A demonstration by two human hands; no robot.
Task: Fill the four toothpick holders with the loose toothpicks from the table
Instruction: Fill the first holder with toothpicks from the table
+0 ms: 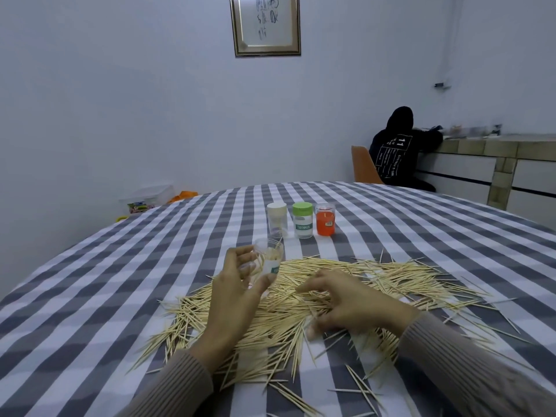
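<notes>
Wooden toothpicks (301, 299) (lots left) lie under right hand (349, 299), grip unclear; left hand (237, 284) holds part-full holder (269, 260).

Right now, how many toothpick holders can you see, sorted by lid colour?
White-lidded clear plastic toothpick holder: 1
Green-lidded clear plastic toothpick holder: 1
Orange plastic toothpick holder with clear lid: 1
Open clear plastic toothpick holder, no lid, gripped by the left hand: 1
Total: 4

Tablecloth (391, 236) grey-white checked; toothpicks (376, 275) pale yellow; holder lid (302, 208) green; holder (325, 221) orange.
</notes>
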